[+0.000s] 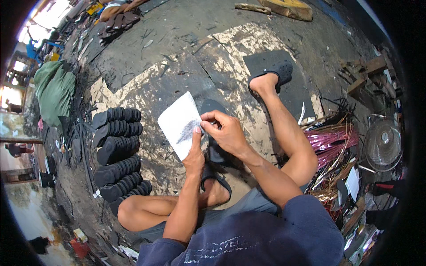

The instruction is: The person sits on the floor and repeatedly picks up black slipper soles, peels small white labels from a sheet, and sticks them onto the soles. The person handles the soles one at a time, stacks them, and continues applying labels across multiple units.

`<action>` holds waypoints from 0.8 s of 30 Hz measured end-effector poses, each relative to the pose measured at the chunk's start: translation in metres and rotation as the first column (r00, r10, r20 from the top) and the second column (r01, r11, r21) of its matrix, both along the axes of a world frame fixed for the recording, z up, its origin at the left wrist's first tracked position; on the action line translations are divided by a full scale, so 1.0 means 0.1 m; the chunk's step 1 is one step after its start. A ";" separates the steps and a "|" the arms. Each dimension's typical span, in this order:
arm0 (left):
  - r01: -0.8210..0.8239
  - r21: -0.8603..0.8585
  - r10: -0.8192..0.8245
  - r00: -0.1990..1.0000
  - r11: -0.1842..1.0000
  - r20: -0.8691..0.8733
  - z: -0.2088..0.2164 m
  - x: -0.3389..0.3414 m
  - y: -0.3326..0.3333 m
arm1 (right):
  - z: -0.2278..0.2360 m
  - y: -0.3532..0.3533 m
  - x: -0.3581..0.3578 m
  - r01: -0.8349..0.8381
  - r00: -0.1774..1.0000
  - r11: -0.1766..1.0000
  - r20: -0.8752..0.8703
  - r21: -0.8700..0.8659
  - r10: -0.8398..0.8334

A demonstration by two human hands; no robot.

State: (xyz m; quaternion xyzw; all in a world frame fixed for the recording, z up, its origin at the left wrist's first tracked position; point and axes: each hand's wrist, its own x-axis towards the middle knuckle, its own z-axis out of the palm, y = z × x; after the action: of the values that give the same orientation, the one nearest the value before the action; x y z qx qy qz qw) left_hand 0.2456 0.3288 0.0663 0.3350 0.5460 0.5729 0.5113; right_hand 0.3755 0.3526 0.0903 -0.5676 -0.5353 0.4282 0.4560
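"Holding something pale, are you?"

"Yes, a white four-cornered sheet (pixel 175 122), of paper or thin cloth, I cannot tell which. It is in front of my body, raised over the floor and turned a little slanting. Near its lower right edge it has a dark grey speckled smudge (pixel 190 130)."

"And how are your hands?"

"My left hand (pixel 194 155) pinches the sheet at this edge: the thumb lies on the face, beside the smudge, and the other fingers are hidden behind. My right hand (pixel 226 134) is at the right edge, with the fingers curled and the thumb close to the forefinger. Whether these tips grip the edge, I cannot tell."

"What is lower down?"

"A flat black sole-shaped piece (pixel 212 105), partly covered by my right hand. Around it spreads a dark worn floor covering (pixel 177 80) with pale peeled patches."

"And farther away?"

"At my left are several rows of thick black pieces (pixel 119 148), set closely side by side; beyond them, a heap of green cloth (pixel 55 91). At my right are shiny pink strips (pixel 330 139), then a round fan with metal grille (pixel 384 144)."
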 end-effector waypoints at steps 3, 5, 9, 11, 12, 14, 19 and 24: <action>0.008 0.036 -0.007 1.000 0.999 -0.027 -0.01 0.00 -0.02 | 0.00 -0.02 -0.02 0.020 0.998 0.999 -0.056 -0.038 -0.023; 0.012 0.060 -0.006 0.995 0.998 -0.097 -0.08 -0.02 -0.02 | 0.04 -0.02 0.02 0.005 0.999 0.997 -0.052 -0.079 -0.009; 0.006 0.061 -0.006 1.000 0.998 0.007 -0.03 0.01 -0.02 | 0.07 -0.01 0.03 -0.004 0.997 0.995 -0.080 -0.097 -0.003; 0.003 0.012 -0.004 0.998 1.000 0.067 0.00 0.04 -0.02 | -0.06 0.00 0.05 0.027 0.980 0.996 -0.196 -0.088 -0.044; -0.009 -0.001 0.009 0.996 1.000 0.084 0.00 0.03 -0.02 | -0.07 0.01 0.04 0.014 0.976 0.995 -0.214 -0.098 -0.035; -0.032 -0.027 0.035 0.993 0.999 0.116 -0.01 0.02 -0.02 | -0.07 0.03 0.04 -0.012 0.968 0.993 -0.251 -0.117 -0.018; 0.018 -0.001 -0.018 0.997 1.000 0.069 -0.06 -0.01 -0.02 | -0.06 0.03 0.04 -0.038 0.985 0.993 -0.169 -0.113 0.019; 0.071 0.045 -0.066 0.992 0.996 -0.108 -0.11 -0.06 -0.02 | -0.10 0.03 0.02 -0.006 0.974 0.995 -0.228 -0.095 -0.016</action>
State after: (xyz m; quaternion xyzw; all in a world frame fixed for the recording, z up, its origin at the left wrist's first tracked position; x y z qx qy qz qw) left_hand 0.2392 0.3270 0.0550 0.3961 0.5463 0.5496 0.4925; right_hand 0.3775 0.3560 0.0803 -0.5371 -0.4569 0.5145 0.4879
